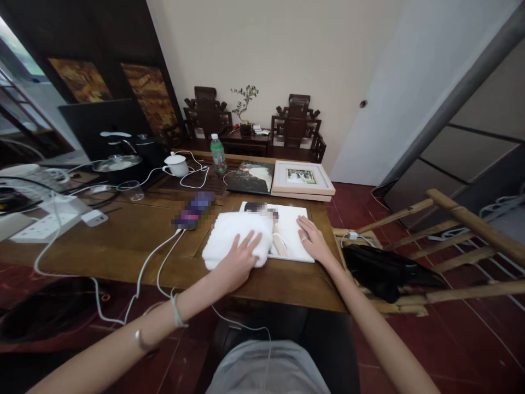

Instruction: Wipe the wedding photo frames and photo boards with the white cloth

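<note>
A folded white towel (229, 232) lies partly over a white photo panel (297, 241) on the wooden table. My left hand (244, 260) rests on the towel's right side with its fingers spread. On the panel's right edge lies my right hand (312, 239), fingers stretched out and flat, a ring on one finger. The panel carries a printed picture of people, its left part hidden under the towel. To the left of the towel is a phone (192, 210) with its screen lit and a white cable plugged in.
Behind the panel sit a framed picture (303, 176) and a dark photo book (251, 178). A bottle (218, 155), a lidded white cup (176, 164), a clear plastic cup (131, 190) and a power strip (45, 224) occupy the left side. White cables hang over the front edge. A bamboo chair (394, 224) holds a black bag (381, 268).
</note>
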A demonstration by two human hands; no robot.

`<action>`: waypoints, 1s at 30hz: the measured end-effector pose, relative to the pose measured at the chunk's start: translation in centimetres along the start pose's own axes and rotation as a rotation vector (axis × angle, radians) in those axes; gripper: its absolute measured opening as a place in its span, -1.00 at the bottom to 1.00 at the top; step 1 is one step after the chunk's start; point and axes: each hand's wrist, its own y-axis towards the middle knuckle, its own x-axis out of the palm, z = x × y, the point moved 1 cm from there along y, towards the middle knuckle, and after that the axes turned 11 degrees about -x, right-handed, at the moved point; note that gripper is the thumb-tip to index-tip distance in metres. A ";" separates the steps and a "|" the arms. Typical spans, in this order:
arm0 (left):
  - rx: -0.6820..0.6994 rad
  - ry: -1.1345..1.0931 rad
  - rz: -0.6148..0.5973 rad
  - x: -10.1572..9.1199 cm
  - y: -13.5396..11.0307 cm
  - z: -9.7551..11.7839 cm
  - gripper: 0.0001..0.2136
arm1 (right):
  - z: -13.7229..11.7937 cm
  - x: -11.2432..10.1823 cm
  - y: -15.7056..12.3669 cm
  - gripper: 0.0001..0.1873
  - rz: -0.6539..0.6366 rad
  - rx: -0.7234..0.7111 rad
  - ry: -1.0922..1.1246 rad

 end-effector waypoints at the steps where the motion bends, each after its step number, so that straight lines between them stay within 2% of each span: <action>1: 0.023 -0.013 -0.006 -0.2 -0.9 0.4 -0.74 | 0.0 0.0 0.0 -0.55 -0.006 -0.002 -0.009; 3: 0.051 -0.048 -0.007 -0.7 -1.9 0.6 -0.72 | 0.0 0.0 0.0 -0.54 -0.015 -0.008 -0.023; 5: 0.040 -0.072 0.021 -1.4 -1.4 0.0 -0.72 | 0.0 -0.1 0.0 -0.54 -0.015 -0.012 -0.027; 8: -0.026 -0.048 0.107 -1.9 1.7 -2.1 -0.73 | 0.1 -0.1 0.0 -0.55 0.000 -0.017 -0.015; 11: -0.017 -0.036 0.145 -1.3 6.1 -4.5 -0.68 | 0.3 -0.1 0.0 -0.55 0.003 -0.026 0.001; 14: -0.017 -0.091 0.071 -0.2 9.6 -6.2 -0.61 | 0.3 -0.1 -0.1 -0.56 0.005 -0.028 0.002; 17: -0.027 -0.116 0.020 0.5 11.0 -6.4 -0.60 | 0.3 -0.1 -0.1 -0.56 0.005 -0.028 -0.011; 19: -0.027 -0.105 0.008 0.6 10.5 -5.8 -0.62 | 0.3 -0.1 -0.1 -0.55 0.003 -0.027 -0.019; 21: -0.010 -0.085 0.003 0.5 8.9 -4.7 -0.65 | 0.3 0.0 -0.1 -0.55 0.002 -0.025 -0.023; 27: 0.062 -0.058 -0.069 -1.1 0.5 0.2 -0.67 | 0.1 0.1 0.0 -0.55 0.004 -0.015 -0.020; 30: 0.106 -0.063 -0.112 -1.7 -1.8 1.6 -0.69 | 0.1 0.1 0.0 -0.55 0.011 -0.012 -0.011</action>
